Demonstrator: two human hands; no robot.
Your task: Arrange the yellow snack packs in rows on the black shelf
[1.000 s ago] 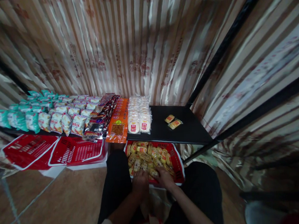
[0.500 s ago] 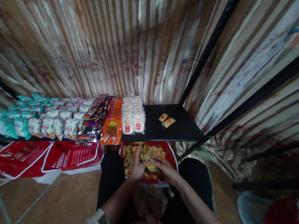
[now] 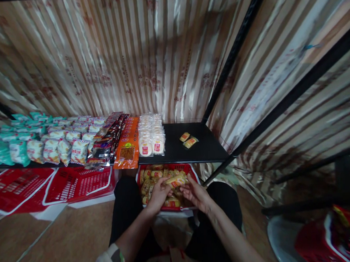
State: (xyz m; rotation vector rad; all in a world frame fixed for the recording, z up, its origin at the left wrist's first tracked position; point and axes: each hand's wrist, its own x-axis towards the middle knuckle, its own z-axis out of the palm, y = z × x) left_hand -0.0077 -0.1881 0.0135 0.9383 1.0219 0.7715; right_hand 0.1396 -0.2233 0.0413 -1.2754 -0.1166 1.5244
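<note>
Over a red basket (image 3: 193, 170) between my knees, I hold a yellow wrapped snack packet (image 3: 177, 181) with red print. My left hand (image 3: 158, 197) grips its left end with bent fingers. At the other end, the fingers and thumb of my right hand (image 3: 196, 192) close on it. Under my hands, the basket is filled with similar yellow snack packets (image 3: 147, 185); my hands cover part of them. Two more small yellow packets (image 3: 190, 142) lie side by side on the black shelf (image 3: 206, 148) just beyond the basket.
Left along the shelf stand white round cracker packs (image 3: 151, 142), an orange snack bag (image 3: 126, 148), dark foil bags, white packs (image 3: 52, 149) and green packs (image 3: 18, 150). Red baskets (image 3: 76, 181) sit below. A slanting black post (image 3: 269, 112) rises at the right. Another basket (image 3: 312, 237) stands lower right.
Both hands have lifted a packet from the pile and turned it so its printed side shows. My right hand has opened out a little. The view has shifted slightly right.
</note>
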